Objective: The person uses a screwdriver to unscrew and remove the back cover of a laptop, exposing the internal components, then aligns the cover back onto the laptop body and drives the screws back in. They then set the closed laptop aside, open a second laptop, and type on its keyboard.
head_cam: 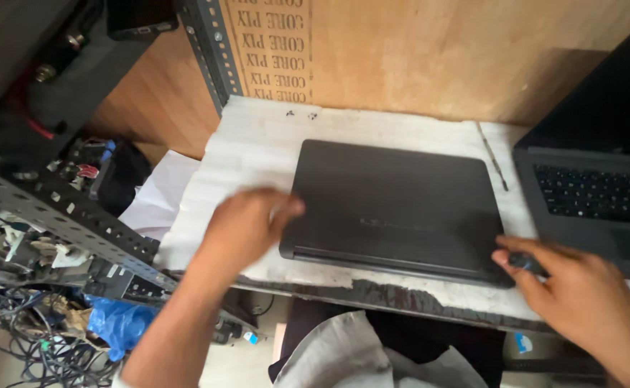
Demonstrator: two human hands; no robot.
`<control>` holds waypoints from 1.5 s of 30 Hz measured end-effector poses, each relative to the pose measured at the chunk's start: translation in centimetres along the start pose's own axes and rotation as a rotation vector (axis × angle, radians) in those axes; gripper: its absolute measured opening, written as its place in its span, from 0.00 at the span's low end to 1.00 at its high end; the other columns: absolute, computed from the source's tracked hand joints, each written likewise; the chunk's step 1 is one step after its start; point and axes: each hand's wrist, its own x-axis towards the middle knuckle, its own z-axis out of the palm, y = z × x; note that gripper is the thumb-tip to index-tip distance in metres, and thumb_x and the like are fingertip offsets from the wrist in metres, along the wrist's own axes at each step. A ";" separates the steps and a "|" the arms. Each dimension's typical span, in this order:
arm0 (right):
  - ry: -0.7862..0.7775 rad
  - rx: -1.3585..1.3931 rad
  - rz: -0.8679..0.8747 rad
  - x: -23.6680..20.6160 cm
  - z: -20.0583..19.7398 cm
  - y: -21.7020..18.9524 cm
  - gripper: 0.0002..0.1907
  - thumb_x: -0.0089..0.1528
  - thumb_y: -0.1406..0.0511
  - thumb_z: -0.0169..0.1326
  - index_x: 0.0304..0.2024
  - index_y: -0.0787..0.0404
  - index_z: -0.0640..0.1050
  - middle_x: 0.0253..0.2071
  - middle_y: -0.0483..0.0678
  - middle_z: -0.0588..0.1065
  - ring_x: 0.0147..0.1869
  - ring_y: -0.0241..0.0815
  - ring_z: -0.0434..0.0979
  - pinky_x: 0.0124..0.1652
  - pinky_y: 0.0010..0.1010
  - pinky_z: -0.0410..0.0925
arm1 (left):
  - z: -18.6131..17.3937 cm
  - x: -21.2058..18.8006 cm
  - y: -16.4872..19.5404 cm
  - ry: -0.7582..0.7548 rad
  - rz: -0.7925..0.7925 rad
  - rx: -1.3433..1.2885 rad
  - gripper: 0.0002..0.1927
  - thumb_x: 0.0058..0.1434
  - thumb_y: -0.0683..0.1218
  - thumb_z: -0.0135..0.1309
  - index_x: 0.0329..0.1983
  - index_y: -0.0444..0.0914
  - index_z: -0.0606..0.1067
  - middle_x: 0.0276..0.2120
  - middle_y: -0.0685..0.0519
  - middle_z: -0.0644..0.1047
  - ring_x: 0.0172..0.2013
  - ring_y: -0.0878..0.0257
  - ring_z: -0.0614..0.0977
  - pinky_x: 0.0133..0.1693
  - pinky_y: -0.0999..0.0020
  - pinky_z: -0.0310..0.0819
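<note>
A closed dark grey laptop [394,205] lies flat on a white foam sheet [257,136] covering the worktable. My left hand [247,223] rests at the laptop's front left corner, fingers touching its edge; it is blurred. My right hand [566,280] is at the front right corner, its fingertips pinching a small dark object [522,261] beside the laptop's edge. I cannot tell what that object is.
A second laptop [602,179] stands open at the right, keyboard showing. A thin metal rod [493,154] lies between the two laptops. A plywood board [437,50] backs the table. A perforated metal rack [63,208] with cables and parts is at the left.
</note>
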 end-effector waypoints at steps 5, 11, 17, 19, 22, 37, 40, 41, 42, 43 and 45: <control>0.422 0.174 -0.212 1.8 -2.0 -0.9 0.19 0.71 0.59 0.51 0.56 0.62 0.83 0.31 0.55 0.80 0.30 0.43 0.81 0.30 0.34 0.72 | 3.9 13.2 -5.7 -0.004 0.080 0.114 0.13 0.56 0.41 0.54 0.43 0.41 0.83 0.40 0.43 0.82 0.46 0.45 0.81 0.48 0.51 0.75; 0.711 0.754 -0.578 9.3 0.6 -0.2 0.28 0.82 0.52 0.45 0.44 0.71 0.79 0.31 0.50 0.77 0.33 0.35 0.78 0.37 0.22 0.69 | 11.2 22.3 -9.7 0.135 0.003 0.213 0.15 0.60 0.41 0.50 0.46 0.43 0.82 0.44 0.44 0.81 0.48 0.46 0.81 0.49 0.51 0.74; 0.697 0.764 -0.557 11.0 3.1 1.6 0.30 0.81 0.50 0.44 0.42 0.70 0.81 0.25 0.47 0.74 0.31 0.33 0.76 0.35 0.21 0.66 | 12.7 23.6 -10.9 0.117 0.013 0.191 0.10 0.65 0.48 0.52 0.39 0.38 0.79 0.41 0.43 0.80 0.46 0.46 0.81 0.47 0.50 0.73; 0.686 0.771 -0.560 10.9 3.3 1.4 0.29 0.80 0.50 0.45 0.42 0.69 0.80 0.24 0.46 0.74 0.30 0.33 0.76 0.34 0.21 0.66 | 12.5 23.3 -10.9 0.131 0.134 0.206 0.08 0.62 0.46 0.52 0.35 0.39 0.80 0.40 0.44 0.79 0.45 0.46 0.80 0.44 0.49 0.74; 0.684 0.790 -0.573 10.3 3.3 0.5 0.28 0.79 0.51 0.46 0.41 0.69 0.80 0.24 0.46 0.74 0.30 0.32 0.75 0.34 0.21 0.66 | 12.2 22.9 -10.2 0.151 0.183 0.223 0.08 0.62 0.46 0.52 0.34 0.38 0.79 0.39 0.44 0.78 0.44 0.45 0.81 0.43 0.48 0.74; 0.570 1.050 -0.405 10.8 3.5 0.5 0.11 0.77 0.64 0.54 0.53 0.66 0.70 0.32 0.48 0.75 0.34 0.35 0.76 0.31 0.23 0.67 | 8.3 23.7 -11.8 0.368 -0.158 -0.279 0.10 0.61 0.42 0.46 0.29 0.35 0.76 0.24 0.45 0.76 0.27 0.51 0.82 0.33 0.57 0.76; 0.517 1.211 -0.364 11.3 3.4 0.0 0.21 0.72 0.74 0.58 0.58 0.63 0.59 0.31 0.51 0.73 0.30 0.38 0.75 0.26 0.26 0.68 | 5.8 22.2 -13.9 0.190 -0.568 -1.394 0.04 0.56 0.41 0.44 0.25 0.38 0.68 0.18 0.53 0.69 0.17 0.60 0.72 0.16 0.65 0.57; 0.514 1.245 -0.377 11.3 3.3 -0.1 0.27 0.70 0.77 0.59 0.59 0.62 0.55 0.29 0.52 0.73 0.28 0.40 0.74 0.24 0.26 0.69 | 5.3 21.7 -14.0 0.136 -0.566 -1.433 0.05 0.55 0.42 0.43 0.24 0.41 0.65 0.17 0.56 0.66 0.15 0.64 0.67 0.15 0.68 0.53; 0.528 1.210 -0.372 11.3 3.3 -0.3 0.28 0.70 0.78 0.59 0.59 0.62 0.54 0.30 0.53 0.73 0.29 0.40 0.75 0.27 0.29 0.72 | 4.6 21.3 -14.3 0.082 -0.562 -1.472 0.07 0.55 0.44 0.42 0.22 0.45 0.62 0.16 0.59 0.63 0.14 0.67 0.63 0.13 0.71 0.48; 0.542 1.172 -0.370 11.2 3.2 -0.4 0.30 0.70 0.79 0.59 0.59 0.61 0.53 0.31 0.53 0.73 0.30 0.40 0.76 0.30 0.31 0.74 | 4.3 20.9 -14.3 0.029 -0.555 -1.514 0.08 0.55 0.45 0.41 0.21 0.48 0.60 0.15 0.61 0.59 0.13 0.70 0.58 0.11 0.73 0.44; 0.551 1.136 -0.404 11.0 3.0 -0.5 0.31 0.70 0.80 0.58 0.59 0.61 0.51 0.33 0.54 0.73 0.34 0.41 0.79 0.35 0.33 0.77 | 4.7 20.4 -13.7 0.069 -0.601 -1.414 0.12 0.61 0.48 0.43 0.22 0.47 0.60 0.16 0.61 0.60 0.14 0.71 0.59 0.13 0.75 0.44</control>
